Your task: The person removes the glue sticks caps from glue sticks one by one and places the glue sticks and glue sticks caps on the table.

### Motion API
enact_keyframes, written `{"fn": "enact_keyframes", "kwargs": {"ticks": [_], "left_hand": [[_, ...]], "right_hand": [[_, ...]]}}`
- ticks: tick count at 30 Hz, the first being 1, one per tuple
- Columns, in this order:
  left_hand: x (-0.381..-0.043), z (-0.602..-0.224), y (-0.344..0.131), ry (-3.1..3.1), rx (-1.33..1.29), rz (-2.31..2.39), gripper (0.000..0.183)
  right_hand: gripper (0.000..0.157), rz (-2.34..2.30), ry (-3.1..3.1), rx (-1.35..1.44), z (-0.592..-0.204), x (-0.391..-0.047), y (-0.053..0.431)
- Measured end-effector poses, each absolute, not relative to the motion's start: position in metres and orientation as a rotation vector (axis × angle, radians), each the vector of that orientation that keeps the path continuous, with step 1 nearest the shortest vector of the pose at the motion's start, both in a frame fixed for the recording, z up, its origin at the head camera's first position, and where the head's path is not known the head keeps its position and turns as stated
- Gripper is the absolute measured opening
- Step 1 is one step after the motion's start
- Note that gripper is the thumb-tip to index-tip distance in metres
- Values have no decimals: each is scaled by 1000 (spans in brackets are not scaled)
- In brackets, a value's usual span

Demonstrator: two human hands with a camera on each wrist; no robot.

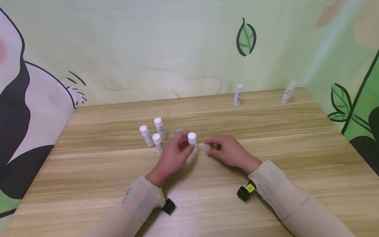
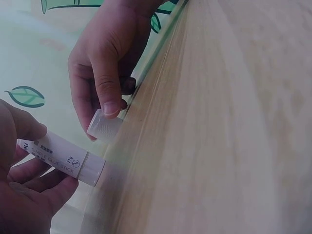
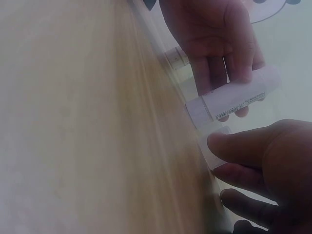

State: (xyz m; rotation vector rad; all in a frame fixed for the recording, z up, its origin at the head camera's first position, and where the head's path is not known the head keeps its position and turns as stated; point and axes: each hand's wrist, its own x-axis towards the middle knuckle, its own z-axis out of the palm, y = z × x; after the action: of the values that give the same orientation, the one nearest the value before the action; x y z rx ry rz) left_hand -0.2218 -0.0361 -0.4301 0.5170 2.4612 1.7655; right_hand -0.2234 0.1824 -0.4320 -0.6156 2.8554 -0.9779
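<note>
A white glue stick [image 1: 192, 140] stands about upright in my left hand [image 1: 173, 156], gripped between thumb and fingers. The left wrist view shows printing on the side of this glue stick [image 2: 63, 153]; its lower end is at or just above the tabletop, and I cannot tell which. Just to the right, my right hand [image 1: 229, 151] pinches a small translucent ribbed cap [image 2: 105, 126] by thumb and fingertips. Cap and glue stick are close together but apart. Three more white glue sticks [image 1: 146, 135] stand left of my left hand, one partly hidden by it.
Behind my left hand lies a pale translucent piece [image 1: 179, 130], mostly hidden. Two glue sticks stand far back, one right of centre [image 1: 238, 94] and one near the right corner [image 1: 288, 92]. A printed cloth wall [image 1: 177, 49] borders the wooden table [image 1: 207, 210].
</note>
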Motion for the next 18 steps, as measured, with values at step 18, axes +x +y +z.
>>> {"fn": "enact_keyframes", "kwargs": {"ticks": [18], "left_hand": [[-222,-430,-37,2469,542,1748,35]], "right_hand": [[36,-982,2855,-630,-432,-224,182]]}}
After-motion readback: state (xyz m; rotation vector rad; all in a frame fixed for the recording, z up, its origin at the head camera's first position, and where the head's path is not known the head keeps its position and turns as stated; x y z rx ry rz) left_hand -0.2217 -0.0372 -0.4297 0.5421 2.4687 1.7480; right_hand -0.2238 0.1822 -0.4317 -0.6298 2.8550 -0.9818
